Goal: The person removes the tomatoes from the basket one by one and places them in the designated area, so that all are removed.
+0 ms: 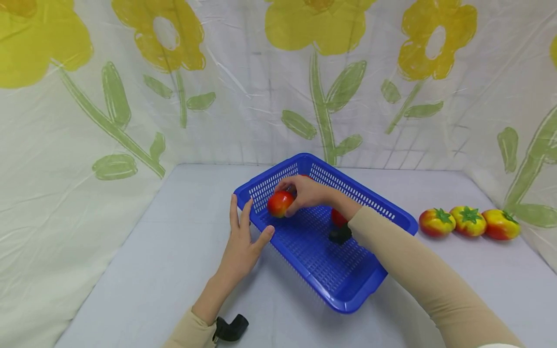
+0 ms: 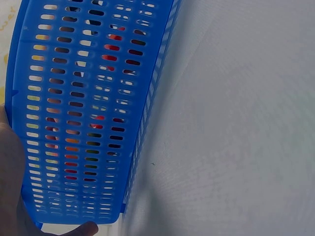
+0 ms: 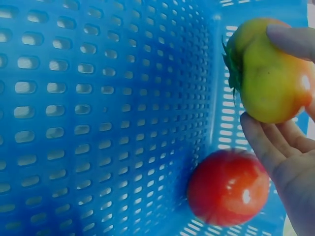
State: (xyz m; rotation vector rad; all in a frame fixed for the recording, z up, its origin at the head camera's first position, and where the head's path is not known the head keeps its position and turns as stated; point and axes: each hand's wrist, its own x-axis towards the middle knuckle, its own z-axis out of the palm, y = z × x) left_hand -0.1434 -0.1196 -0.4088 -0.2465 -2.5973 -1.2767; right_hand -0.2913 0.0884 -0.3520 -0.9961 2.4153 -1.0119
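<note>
A blue plastic basket [image 1: 304,278] with slotted walls sits at an angle on the table. Inside its far left end, my right hand [image 1: 308,192] grips a tomato [image 1: 278,205] between thumb and fingers. The right wrist view shows that tomato's yellow-green top and green leafy stem end. Below it there, a red tomato [image 3: 229,187] rests by the basket wall. Another red tomato [image 1: 338,218] is partly hidden under my right forearm. My left hand [image 1: 241,245] is at the basket's left corner, fingers straight and spread, thumb at the rim.
Three red-and-yellow tomatoes [image 1: 469,221] with green tops stand in a row on the white table [image 1: 143,270], right of the basket. Black wrist cameras [image 1: 232,328] are strapped to the arms. A white curtain [image 1: 243,96] with painted yellow flowers hangs behind the table.
</note>
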